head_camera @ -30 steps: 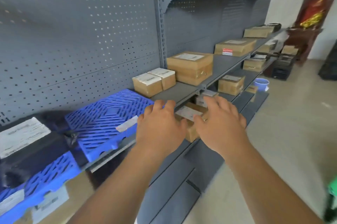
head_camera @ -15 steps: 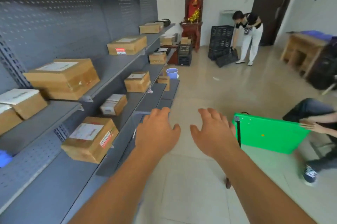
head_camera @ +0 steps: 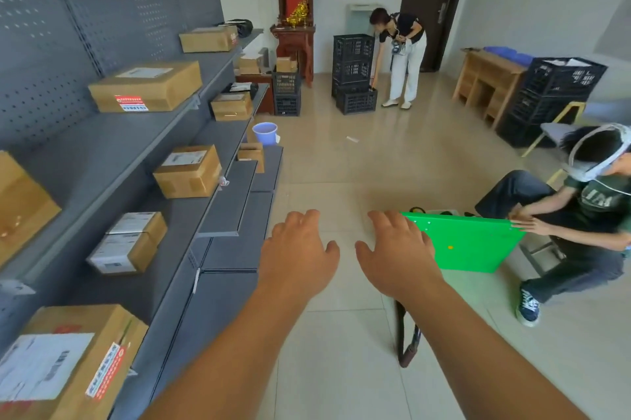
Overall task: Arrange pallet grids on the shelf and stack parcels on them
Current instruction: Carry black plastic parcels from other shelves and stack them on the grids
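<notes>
My left hand [head_camera: 296, 253] and my right hand [head_camera: 396, 250] hang side by side in front of me over the tiled floor, palms down, fingers relaxed, holding nothing. The grey metal shelf [head_camera: 143, 146] runs along the left. Several cardboard parcels stand on it: a wide one [head_camera: 146, 86] on the upper board, a smaller one [head_camera: 189, 172] and a labelled one [head_camera: 128, 242] on the middle board, and a large one [head_camera: 68, 365] near the bottom left. No pallet grid is in view.
A seated person [head_camera: 577, 214] at the right holds a green board [head_camera: 467, 242]. Another person [head_camera: 404, 54] bends by black crates [head_camera: 353, 71] at the back. A blue bucket [head_camera: 264, 133] stands by the shelf end. A wooden desk [head_camera: 488, 81] and more black crates [head_camera: 553, 91] stand at the far right.
My view has swung right, away from the blue pallet grids and along the shelf toward the room. Both hands have stayed out in front, open and empty.
</notes>
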{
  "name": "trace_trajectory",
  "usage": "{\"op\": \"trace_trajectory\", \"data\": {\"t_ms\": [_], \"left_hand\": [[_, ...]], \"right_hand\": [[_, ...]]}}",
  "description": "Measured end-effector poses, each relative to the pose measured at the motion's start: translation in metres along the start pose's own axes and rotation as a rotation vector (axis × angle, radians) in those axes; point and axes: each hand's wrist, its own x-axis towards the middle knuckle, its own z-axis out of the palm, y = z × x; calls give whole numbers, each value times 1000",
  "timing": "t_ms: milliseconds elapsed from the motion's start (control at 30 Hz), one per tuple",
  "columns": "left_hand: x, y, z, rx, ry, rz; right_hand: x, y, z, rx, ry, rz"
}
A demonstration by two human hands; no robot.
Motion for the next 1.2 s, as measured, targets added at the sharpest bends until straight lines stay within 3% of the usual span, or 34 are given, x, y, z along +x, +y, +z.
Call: {"op": "trace_trajectory", "data": {"t_ms": [267, 600, 900, 1200], "left_hand": [[119, -44, 6, 42, -47, 48], [272, -38, 40, 71, -67, 81], [437, -18, 63, 97, -74, -43], [585, -39, 75, 78, -33, -192]], "right_hand": [[106, -37, 24, 6, -13, 73], [264, -25, 50, 35, -53, 101], [454, -5, 46, 61, -105, -14], [618, -38, 65, 63, -143, -164]]}}
